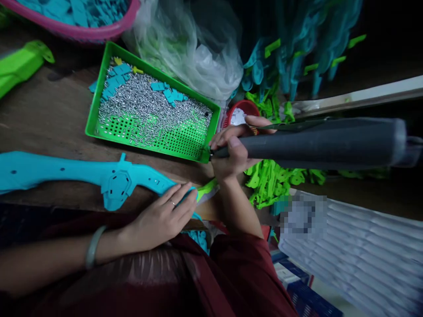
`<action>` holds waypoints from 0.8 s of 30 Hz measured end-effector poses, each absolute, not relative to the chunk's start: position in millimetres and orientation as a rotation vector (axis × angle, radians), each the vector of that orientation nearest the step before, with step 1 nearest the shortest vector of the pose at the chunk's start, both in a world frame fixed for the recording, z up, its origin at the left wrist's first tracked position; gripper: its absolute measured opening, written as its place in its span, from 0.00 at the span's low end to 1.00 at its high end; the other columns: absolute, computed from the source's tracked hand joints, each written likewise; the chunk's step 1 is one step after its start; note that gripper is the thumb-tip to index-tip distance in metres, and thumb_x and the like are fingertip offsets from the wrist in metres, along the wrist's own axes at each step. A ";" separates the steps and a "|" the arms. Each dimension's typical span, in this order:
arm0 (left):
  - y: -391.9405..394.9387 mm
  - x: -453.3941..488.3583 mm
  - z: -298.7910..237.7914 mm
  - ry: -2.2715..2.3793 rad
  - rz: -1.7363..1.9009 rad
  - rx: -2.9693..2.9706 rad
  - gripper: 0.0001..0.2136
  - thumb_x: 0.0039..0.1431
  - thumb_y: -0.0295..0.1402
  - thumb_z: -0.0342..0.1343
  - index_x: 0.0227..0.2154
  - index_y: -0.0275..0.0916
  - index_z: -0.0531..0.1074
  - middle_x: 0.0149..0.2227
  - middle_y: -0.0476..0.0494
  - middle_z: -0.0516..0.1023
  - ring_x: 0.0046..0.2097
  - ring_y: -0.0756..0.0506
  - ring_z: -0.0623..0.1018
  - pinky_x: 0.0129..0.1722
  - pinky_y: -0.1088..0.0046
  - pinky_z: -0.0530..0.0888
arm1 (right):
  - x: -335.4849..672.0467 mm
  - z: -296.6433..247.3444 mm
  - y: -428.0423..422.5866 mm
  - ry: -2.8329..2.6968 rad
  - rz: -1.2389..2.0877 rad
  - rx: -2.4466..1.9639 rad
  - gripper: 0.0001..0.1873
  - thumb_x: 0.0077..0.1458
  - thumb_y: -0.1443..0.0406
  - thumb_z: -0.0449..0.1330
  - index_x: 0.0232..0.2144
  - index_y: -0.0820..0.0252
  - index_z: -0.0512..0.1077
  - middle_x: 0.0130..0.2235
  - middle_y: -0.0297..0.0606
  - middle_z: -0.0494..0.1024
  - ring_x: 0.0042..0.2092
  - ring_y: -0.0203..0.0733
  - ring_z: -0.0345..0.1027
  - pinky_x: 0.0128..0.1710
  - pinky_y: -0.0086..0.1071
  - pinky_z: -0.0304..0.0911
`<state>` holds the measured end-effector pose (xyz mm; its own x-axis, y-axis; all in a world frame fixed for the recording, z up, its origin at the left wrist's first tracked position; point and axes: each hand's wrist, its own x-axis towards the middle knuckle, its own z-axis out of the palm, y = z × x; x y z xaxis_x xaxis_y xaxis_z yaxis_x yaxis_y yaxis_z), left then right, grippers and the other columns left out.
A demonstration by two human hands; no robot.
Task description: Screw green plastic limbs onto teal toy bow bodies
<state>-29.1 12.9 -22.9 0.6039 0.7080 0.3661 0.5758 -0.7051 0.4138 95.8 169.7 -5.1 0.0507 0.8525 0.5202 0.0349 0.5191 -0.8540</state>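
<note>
On the wooden table, left hand lies flat on the blue shell; right hand, just farther, grips a screwdriver.

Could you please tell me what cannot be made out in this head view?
All head view.
1. grey driver in the right hand: rear end blurred, cut by the right edge.
2. turquoise shell: cut by the left edge, near end under the left hand.
3. pixelated patch: blurred, unreadable.
4. pink basket: cropped by the top edge.
</note>
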 end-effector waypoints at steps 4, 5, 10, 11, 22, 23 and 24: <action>5.0 -29.0 -29.5 1.026 0.856 2.541 0.14 0.65 0.26 0.50 0.51 0.28 0.72 0.56 0.32 0.74 0.61 0.36 0.70 0.61 0.58 0.68 | 100.8 -11.2 168.3 -1.430 0.735 -0.903 0.11 0.55 0.56 0.58 0.40 0.50 0.63 0.20 0.23 0.58 0.17 0.33 0.56 0.17 0.28 0.57; 4.1 -29.4 -31.0 1.030 0.867 2.534 0.14 0.65 0.26 0.50 0.51 0.29 0.72 0.55 0.33 0.75 0.60 0.37 0.71 0.62 0.58 0.67 | 101.6 -12.5 168.1 -1.447 0.717 -0.931 0.11 0.55 0.55 0.57 0.39 0.50 0.63 0.20 0.23 0.57 0.17 0.33 0.56 0.17 0.28 0.56; 5.0 -33.6 -35.4 1.015 0.896 2.626 0.14 0.65 0.26 0.51 0.51 0.32 0.73 0.53 0.38 0.77 0.58 0.39 0.73 0.62 0.58 0.68 | 101.6 -19.6 169.1 -1.460 0.664 -1.000 0.15 0.55 0.51 0.55 0.41 0.48 0.60 0.20 0.22 0.55 0.17 0.33 0.55 0.18 0.28 0.56; 5.7 -34.4 -35.7 1.012 0.910 2.646 0.14 0.65 0.26 0.51 0.51 0.32 0.74 0.53 0.38 0.77 0.58 0.39 0.73 0.61 0.59 0.68 | 101.0 -19.9 170.0 -1.448 0.678 -0.997 0.15 0.56 0.52 0.56 0.41 0.48 0.59 0.20 0.22 0.56 0.17 0.33 0.56 0.18 0.28 0.57; 5.8 -34.6 -38.7 0.934 1.026 2.487 0.13 0.63 0.23 0.51 0.48 0.28 0.75 0.48 0.36 0.80 0.52 0.41 0.77 0.63 0.57 0.67 | 114.5 52.9 91.0 -1.352 0.779 -0.986 0.15 0.53 0.62 0.59 0.45 0.50 0.69 0.21 0.25 0.63 0.16 0.34 0.56 0.15 0.30 0.60; 6.2 -34.9 -38.4 0.928 1.030 2.484 0.13 0.64 0.23 0.51 0.48 0.28 0.75 0.48 0.36 0.80 0.53 0.41 0.77 0.63 0.57 0.67 | 117.8 55.0 77.0 -1.374 0.816 -1.006 0.17 0.53 0.63 0.59 0.47 0.51 0.68 0.21 0.26 0.64 0.17 0.35 0.58 0.15 0.31 0.61; 6.6 -35.3 -38.1 0.922 1.037 2.488 0.13 0.64 0.24 0.50 0.48 0.28 0.75 0.48 0.36 0.80 0.53 0.41 0.77 0.62 0.58 0.67 | 121.0 54.4 64.7 -1.397 0.847 -1.008 0.19 0.52 0.63 0.59 0.49 0.51 0.67 0.21 0.26 0.65 0.17 0.36 0.58 0.15 0.32 0.61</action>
<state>-35.3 6.6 -38.1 0.5359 0.6582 0.5287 0.4481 -0.7525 0.4826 121.0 64.7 54.4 0.0280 0.9274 0.3730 0.0982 0.3688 -0.9243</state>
